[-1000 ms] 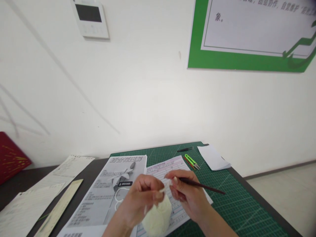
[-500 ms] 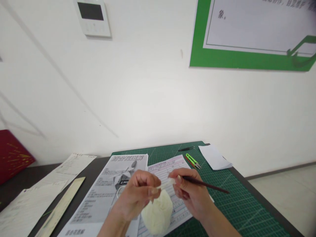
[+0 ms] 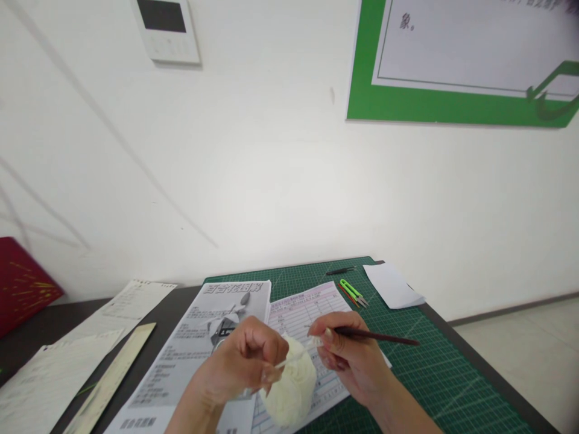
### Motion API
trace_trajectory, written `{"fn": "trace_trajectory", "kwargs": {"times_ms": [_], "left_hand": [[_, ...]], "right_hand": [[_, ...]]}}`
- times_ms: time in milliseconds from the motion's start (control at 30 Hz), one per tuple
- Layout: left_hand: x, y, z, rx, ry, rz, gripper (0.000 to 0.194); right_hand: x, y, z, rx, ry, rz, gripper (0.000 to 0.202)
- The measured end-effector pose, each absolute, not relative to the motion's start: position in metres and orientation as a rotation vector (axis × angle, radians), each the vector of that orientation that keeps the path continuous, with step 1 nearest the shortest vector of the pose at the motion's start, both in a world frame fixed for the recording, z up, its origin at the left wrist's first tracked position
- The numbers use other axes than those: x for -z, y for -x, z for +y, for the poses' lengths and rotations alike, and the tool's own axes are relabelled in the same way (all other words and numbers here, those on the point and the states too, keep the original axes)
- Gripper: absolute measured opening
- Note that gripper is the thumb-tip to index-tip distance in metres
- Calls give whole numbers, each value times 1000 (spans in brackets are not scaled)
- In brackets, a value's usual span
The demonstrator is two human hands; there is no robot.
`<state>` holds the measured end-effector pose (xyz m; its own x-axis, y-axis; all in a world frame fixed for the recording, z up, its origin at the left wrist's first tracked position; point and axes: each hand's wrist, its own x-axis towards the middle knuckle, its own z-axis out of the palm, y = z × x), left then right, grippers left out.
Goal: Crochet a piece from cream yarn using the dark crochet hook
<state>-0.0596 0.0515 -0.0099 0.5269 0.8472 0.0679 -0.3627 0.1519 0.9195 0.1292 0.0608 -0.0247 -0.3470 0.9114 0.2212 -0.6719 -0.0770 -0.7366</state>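
My right hand [image 3: 353, 358] is closed around the dark brown handle of a crochet hook [image 3: 384, 337], which points left. At its fingertips is a small pale bit of yarn work [image 3: 315, 342], partly covered by the fingers. A cream yarn strand [image 3: 292, 360] runs from there to my left hand [image 3: 244, 364], where thumb and forefinger pinch it. Below and between both hands a cream ball of yarn [image 3: 292, 395] rests on the printed sheets. The hook's tip is too small to make out.
Under the hands lie a lined form [image 3: 301, 307] and a printed page [image 3: 181, 355], partly on a green cutting mat [image 3: 434, 374]. Green thread snips [image 3: 353, 292], black tweezers [image 3: 341, 270] and white paper [image 3: 393, 286] lie farther back. A ruler-like strip [image 3: 115, 374] is at left.
My left hand has moved left and slightly down, away from my right hand, so more of the yarn strand shows between them. The right hand has barely moved, still holding the hook.
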Motion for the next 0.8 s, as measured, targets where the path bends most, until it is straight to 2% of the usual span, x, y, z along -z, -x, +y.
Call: {"fn": "trace_trajectory", "kwargs": {"times_ms": [100, 267, 367, 433, 567, 667, 800], "left_hand": [[11, 76, 53, -973, -1091, 506, 23], [2, 110, 63, -1271, -967, 355, 31], [-3, 110, 68, -1436, -818, 254, 19], [-1, 90, 68, -1369, -757, 261, 17], [9, 28, 61, -1114, -677, 270, 27], [12, 11, 57, -1124, -579, 207, 25], [4, 34, 55, -1234, -467, 80, 14]], "right_hand": [[25, -131, 60, -1714, 347, -947, 9], [25, -134, 58, -1754, 321, -984, 13], [24, -134, 57, -1767, 303, -1017, 15], [25, -133, 56, -1775, 292, -1051, 15], [27, -133, 56, -1762, 289, -1094, 16], [27, -135, 58, -1751, 295, -1115, 16], [30, -134, 59, -1755, 303, -1136, 17]]}}
